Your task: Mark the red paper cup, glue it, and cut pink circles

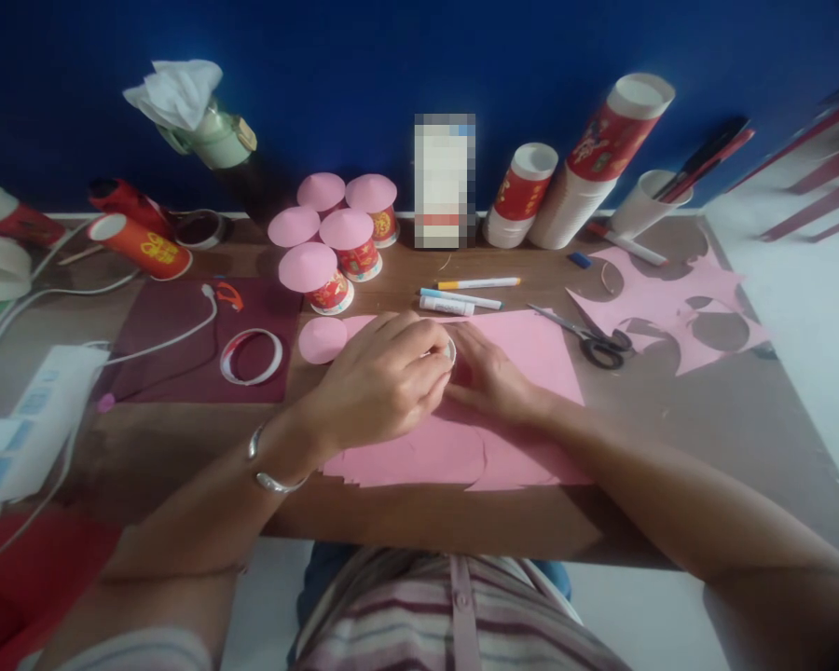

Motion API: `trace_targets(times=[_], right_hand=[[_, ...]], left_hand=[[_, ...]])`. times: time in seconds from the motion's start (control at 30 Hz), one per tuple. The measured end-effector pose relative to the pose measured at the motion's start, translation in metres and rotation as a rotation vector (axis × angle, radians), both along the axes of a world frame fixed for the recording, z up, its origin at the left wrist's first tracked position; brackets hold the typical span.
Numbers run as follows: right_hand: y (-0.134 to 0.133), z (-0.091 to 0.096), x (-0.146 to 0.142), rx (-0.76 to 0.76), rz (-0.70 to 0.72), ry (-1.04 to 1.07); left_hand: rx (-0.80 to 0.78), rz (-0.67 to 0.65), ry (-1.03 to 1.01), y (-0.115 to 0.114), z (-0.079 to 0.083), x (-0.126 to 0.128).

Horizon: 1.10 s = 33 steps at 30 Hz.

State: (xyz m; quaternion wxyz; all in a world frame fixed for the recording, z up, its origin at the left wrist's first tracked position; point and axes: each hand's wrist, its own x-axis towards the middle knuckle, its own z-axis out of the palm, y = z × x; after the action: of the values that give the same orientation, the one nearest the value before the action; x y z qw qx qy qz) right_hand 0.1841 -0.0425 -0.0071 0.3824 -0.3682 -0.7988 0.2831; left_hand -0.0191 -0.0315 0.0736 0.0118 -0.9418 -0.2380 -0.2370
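Note:
Over the middle of the desk, a small paper cup (451,352) shows only part of its white rim between my two hands. My left hand (384,377) is closed, its fingers bent at the rim and hiding most of it. Against the cup's other side, my right hand (493,373) curls its fingers and thumb. Beneath both hands lies pink paper (531,438). A pink paper cone (323,340) rests just left of my left hand. Farther back stand several red cups topped with pink cones (308,267).
Scissors (601,347) and a cut-out pink sheet (661,298) lie at right. Markers (479,282) are behind my hands. Stacked paper cups (579,191), a pen holder (650,205) and a blurred phone (445,182) line the back. A paper ring (225,356) and a corded power strip (42,419) sit left.

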Motion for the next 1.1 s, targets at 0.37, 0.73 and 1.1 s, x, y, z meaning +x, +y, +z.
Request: trace_targets(times=[0.37,0.73,1.1], right_hand=[[-0.002,-0.002,0.000,0.044,-0.019,0.006],[-0.001,-0.001,0.004,0.036,0.018,-0.001],[0.004,0.017,0.017,-0.360,0.097,0.281]], left_hand=[[0.331,-0.039,0.057,-0.010,-0.007,-0.002],[0.308,-0.040,-0.130,-0.004,-0.022,-0.006],[0.206,0.019,-0.210,-0.001,-0.026,-0.004]])
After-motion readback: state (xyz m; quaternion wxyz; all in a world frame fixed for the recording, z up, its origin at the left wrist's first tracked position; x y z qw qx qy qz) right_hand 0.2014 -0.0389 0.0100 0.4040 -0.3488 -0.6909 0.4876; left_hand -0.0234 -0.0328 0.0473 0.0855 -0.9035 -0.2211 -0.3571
